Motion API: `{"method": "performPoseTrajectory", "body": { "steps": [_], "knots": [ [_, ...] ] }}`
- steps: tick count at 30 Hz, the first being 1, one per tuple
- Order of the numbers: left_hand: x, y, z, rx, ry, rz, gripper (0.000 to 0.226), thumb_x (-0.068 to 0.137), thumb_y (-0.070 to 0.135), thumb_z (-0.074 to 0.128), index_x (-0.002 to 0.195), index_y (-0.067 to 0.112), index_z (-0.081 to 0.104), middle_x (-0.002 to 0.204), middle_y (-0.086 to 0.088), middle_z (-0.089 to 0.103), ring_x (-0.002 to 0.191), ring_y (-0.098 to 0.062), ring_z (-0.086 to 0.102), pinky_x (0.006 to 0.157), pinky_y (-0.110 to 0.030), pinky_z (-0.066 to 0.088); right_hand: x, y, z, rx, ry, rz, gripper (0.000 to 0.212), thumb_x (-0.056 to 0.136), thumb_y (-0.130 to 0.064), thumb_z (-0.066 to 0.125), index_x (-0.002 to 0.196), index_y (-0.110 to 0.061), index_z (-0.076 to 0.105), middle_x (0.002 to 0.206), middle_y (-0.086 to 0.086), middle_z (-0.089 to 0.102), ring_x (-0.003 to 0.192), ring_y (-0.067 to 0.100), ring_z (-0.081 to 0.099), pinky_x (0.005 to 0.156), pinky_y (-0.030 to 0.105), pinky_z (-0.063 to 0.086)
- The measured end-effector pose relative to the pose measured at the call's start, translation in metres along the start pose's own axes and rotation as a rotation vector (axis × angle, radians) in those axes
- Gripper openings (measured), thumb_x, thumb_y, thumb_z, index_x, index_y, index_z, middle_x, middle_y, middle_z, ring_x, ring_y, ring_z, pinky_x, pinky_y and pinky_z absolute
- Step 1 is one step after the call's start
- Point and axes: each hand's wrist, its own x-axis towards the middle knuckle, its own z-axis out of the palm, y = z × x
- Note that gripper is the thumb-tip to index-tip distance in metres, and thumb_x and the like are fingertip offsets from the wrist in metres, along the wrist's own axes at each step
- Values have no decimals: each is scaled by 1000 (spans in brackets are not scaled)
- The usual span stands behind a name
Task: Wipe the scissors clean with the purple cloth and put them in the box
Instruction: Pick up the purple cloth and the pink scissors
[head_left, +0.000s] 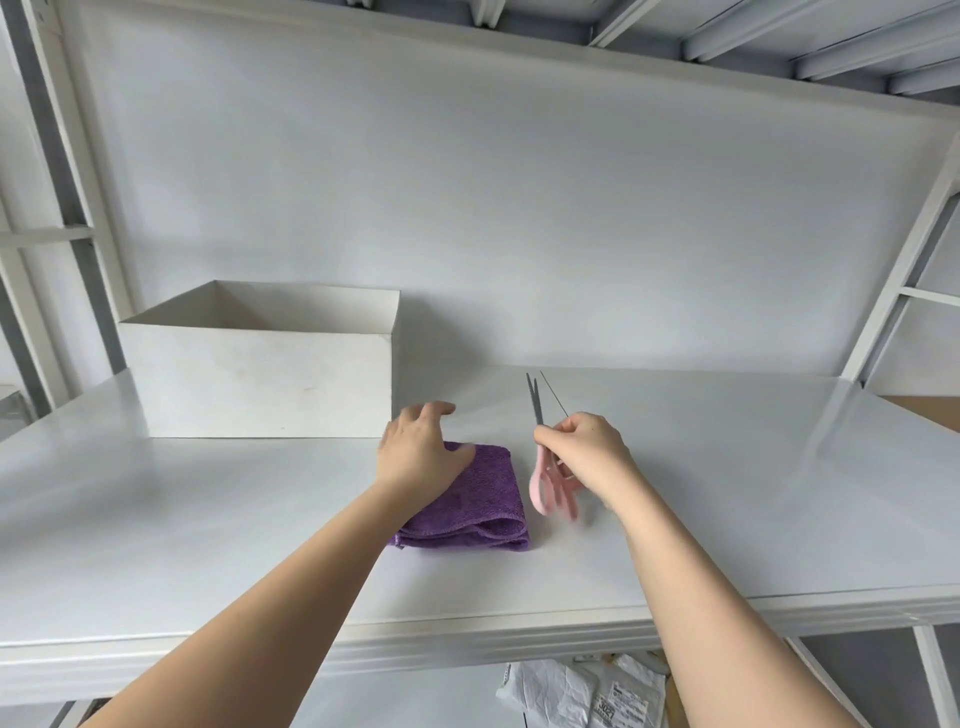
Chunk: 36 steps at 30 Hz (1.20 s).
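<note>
The scissors (543, 457) are held in the right hand (584, 449), whose fingers are curled round the pink handles just below the pivot; the grey blades are pointed up and away from the person, slightly parted, and the handle loops hang down beneath the hand (they are somewhat blurred). Whether the loops are touching the white surface (701, 493) cannot be told. The purple cloth (483, 499) is seen folded on the surface just to the left of the scissors, with its thick folded edge turned towards the person. The left hand (423, 449) is laid over the far left corner of the cloth with its fingers relaxed and loosely spread; the cloth is not gripped, and the fingertips are reached past its far edge towards the box (260, 374). The box, white and open at the top, is placed on the surface to the left, behind the cloth and close to the back wall; its interior is mostly hidden by the near wall. Both bare forearms are stretched in from the lower edge of the view. Under the front lip of the surface, some crumpled white packaging (576, 691) with a printed label is partly visible.
</note>
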Motion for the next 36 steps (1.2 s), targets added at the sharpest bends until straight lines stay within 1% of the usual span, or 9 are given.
{"method": "performPoseTrajectory", "body": {
  "steps": [4, 8, 11, 14, 18, 24, 28, 32, 36],
  "knots": [
    [-6, 25, -7, -392, -123, 41, 12, 91, 29, 57, 100, 23, 63, 102, 5, 68, 99, -15, 62, 88, -28, 47, -2, -9, 11, 187, -27, 10, 17, 80, -23, 62, 65, -16, 56, 69, 6, 66, 65, 26, 66, 69, 40, 61],
    [-14, 38, -13, -570, -371, -22, 20, 91, 27, 58, 109, 16, 61, 91, -5, 71, 76, -13, 67, 80, -31, 56, -6, -18, 19, 295, -50, -3, 17, 82, -21, 64, 68, -15, 56, 72, 7, 68, 77, 33, 71, 70, 42, 61],
    [-17, 34, -14, -562, -386, 15, 12, 94, 19, 57, 105, 17, 60, 94, -17, 73, 60, -10, 63, 63, -23, 57, -9, -21, 24, 321, -61, -22, 22, 80, -19, 64, 59, -18, 59, 72, 8, 71, 80, 34, 72, 75, 44, 60],
    [-18, 26, -15, -560, -318, 1, 10, 95, 13, 55, 91, 18, 63, 93, -21, 72, 65, -22, 65, 64, -29, 57, -10, -20, 29, 344, -75, -36, 22, 86, -23, 69, 65, -19, 62, 82, 12, 72, 70, 27, 68, 63, 34, 58],
    [-15, 13, -14, -676, -277, -118, 12, 95, 9, 55, 102, 9, 65, 83, -9, 72, 59, -14, 70, 58, -26, 58, -12, -17, 32, 417, -151, -50, 6, 89, -11, 67, 92, -14, 63, 83, 1, 67, 64, 10, 60, 45, 13, 43],
    [-16, 7, -18, -813, -316, -209, 10, 99, 17, 46, 98, 22, 54, 86, -6, 67, 61, -17, 69, 46, -23, 51, -16, -13, 39, 508, -247, -121, 28, 90, -2, 66, 117, -7, 61, 89, -2, 67, 62, -3, 64, 54, 9, 45],
    [-15, 5, -20, -830, -300, -211, 14, 97, 15, 41, 94, 21, 53, 86, -4, 64, 64, -23, 69, 40, -18, 33, -15, -14, 43, 544, -240, -157, 28, 88, -4, 68, 116, -4, 63, 90, -1, 67, 64, -4, 64, 59, 8, 46],
    [-15, 3, -23, -827, -254, -213, 14, 95, 17, 43, 90, 18, 56, 78, -2, 64, 60, -27, 69, 39, -17, 27, -15, -17, 44, 559, -294, -194, 23, 87, 0, 68, 109, -7, 65, 89, -2, 70, 70, -4, 67, 68, 8, 48],
    [-13, -5, -19, -833, -263, -216, 15, 96, 28, 54, 96, 16, 63, 88, -12, 66, 69, -29, 68, 34, -15, 26, -15, -20, 42, 457, -330, -234, 24, 87, 4, 66, 104, -12, 63, 92, 3, 71, 77, 6, 68, 73, 11, 50]
  ]
}}
